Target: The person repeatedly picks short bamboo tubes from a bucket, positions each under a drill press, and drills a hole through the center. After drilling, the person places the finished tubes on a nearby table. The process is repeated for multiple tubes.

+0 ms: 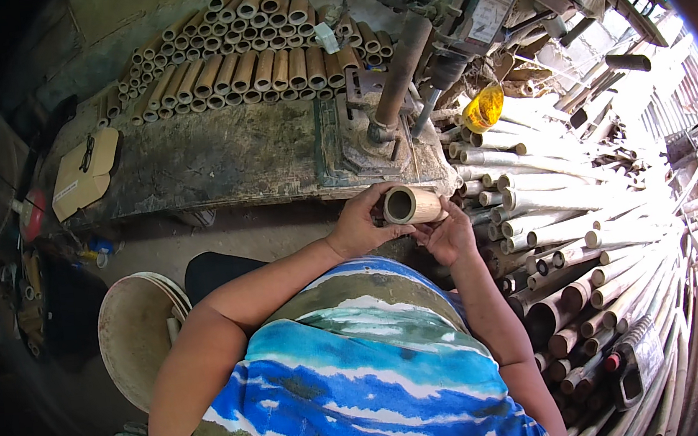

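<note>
One short bamboo tube, likely light, stiff and slightly slick (best held around its outer wall), sits between the left hand and right hand, both curled partway closed on its opposite ends, near the workbench's front edge.

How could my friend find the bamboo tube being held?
Look for the big worn workbench with a pile of tubes at its back. Just off its near edge, by the drill press, find the left hand and right hand. Between them is one short, pale bamboo tube: unlike the piled ones, it's held, with an open round end on its left.
</note>
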`<state>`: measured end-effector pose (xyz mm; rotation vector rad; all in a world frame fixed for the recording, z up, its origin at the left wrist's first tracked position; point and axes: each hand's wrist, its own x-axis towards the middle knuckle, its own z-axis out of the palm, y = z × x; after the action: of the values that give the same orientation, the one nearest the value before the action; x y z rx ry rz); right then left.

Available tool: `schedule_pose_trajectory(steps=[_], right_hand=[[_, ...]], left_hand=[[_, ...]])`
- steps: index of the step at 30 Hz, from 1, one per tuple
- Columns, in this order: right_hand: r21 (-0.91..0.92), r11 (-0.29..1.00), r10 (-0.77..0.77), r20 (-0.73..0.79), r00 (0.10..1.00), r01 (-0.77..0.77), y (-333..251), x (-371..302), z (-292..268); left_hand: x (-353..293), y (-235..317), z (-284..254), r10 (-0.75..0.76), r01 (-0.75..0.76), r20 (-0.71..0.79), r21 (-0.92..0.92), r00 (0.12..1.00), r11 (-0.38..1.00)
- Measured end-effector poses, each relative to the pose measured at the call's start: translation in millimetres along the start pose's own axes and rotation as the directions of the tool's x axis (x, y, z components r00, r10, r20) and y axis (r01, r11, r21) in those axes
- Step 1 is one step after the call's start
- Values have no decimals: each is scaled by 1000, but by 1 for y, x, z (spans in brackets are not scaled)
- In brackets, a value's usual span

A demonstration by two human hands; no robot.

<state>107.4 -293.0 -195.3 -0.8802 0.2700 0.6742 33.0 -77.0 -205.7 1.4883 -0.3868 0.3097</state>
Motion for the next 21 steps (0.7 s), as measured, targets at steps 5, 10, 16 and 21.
schedule_pose_trajectory(steps=[5, 10, 16, 21], right_hand=[[-99, 987, 129, 29, 991, -126, 6, 7, -9], [-142, 941, 310, -1, 951, -307, 11, 10, -5], [-344, 855, 381, -94, 920, -389, 20, 19, -4], [-468, 789, 395, -109, 912, -398, 19, 23, 1]], left_hand=[[0, 0, 0, -17, 18, -14, 95, 1000, 995], [2, 2, -2, 67, -52, -66, 217, 996, 975], [4, 6, 3, 102, -58, -155, 269, 983, 962], [5, 5, -1, -95, 133, -171, 223, 981, 966]])
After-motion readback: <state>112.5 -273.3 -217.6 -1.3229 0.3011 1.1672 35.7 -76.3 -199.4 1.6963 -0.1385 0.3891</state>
